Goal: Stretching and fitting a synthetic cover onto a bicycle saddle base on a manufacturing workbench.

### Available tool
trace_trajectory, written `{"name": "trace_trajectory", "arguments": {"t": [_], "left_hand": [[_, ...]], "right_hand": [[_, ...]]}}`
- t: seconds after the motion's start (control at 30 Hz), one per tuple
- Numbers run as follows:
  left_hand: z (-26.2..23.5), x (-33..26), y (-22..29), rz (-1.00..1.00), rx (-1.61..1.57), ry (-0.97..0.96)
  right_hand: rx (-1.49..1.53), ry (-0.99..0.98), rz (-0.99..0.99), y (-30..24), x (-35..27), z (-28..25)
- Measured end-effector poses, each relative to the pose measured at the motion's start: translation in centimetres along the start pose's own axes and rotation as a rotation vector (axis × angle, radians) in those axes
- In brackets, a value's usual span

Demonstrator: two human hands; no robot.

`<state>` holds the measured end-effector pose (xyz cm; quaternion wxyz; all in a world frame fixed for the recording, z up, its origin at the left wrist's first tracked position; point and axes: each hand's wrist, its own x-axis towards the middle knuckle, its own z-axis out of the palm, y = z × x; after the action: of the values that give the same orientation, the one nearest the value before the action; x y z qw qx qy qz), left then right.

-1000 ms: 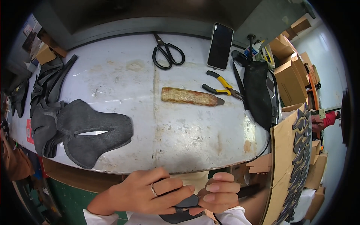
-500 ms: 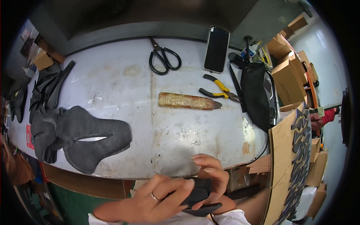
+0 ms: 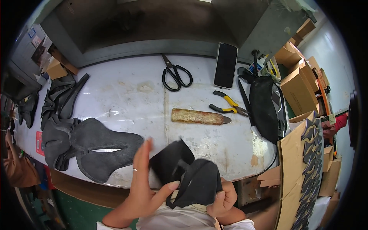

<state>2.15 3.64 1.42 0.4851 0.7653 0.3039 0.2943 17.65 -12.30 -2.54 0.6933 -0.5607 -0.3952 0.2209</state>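
Note:
A soft black saddle cover [image 3: 201, 183], bent with a long gap down its middle, is held up at the table's near edge. My right hand [image 3: 223, 200] pinches its right side between thumb and curled fingers. On the other side my left hand [image 3: 142, 184] has its fingers stretched upward, with a ring on one; its thumb reaches to the cover's lower left edge. The cover's far left part is blurred. Left of my hands lies a flat dark grey saddle-shaped piece [image 3: 92, 165] with a slot, beside a stack of similar covers [image 3: 56, 142].
Across the white table [image 3: 126, 96] lie scissors [image 3: 176, 76], a phone [image 3: 226, 65], yellow-black pliers [image 3: 230, 102], a tape-wrapped knife [image 3: 197, 116] and a black pouch [image 3: 262, 107]. Cardboard boxes [image 3: 299, 90] stand at the right, near a board with several dark curved pieces [image 3: 309, 165].
The black cover has been spread out and raised over the table edge. My left hand has moved left and stretched its fingers; the right now grips the cover's right side. The view has shifted.

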Motion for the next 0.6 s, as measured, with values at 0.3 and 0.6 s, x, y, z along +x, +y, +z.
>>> {"name": "trace_trajectory", "arguments": {"t": [0.3,0.6], "left_hand": [[0.8,-0.3,1.1,0.232,-0.136,0.076],[1.6,-1.1,2.4,0.278,-0.975,0.714]], "right_hand": [[-0.111,-0.312,-0.357,-1.0,1.3,0.8],[0.591,0.219,0.361,-0.6,1.2,0.9]]}}
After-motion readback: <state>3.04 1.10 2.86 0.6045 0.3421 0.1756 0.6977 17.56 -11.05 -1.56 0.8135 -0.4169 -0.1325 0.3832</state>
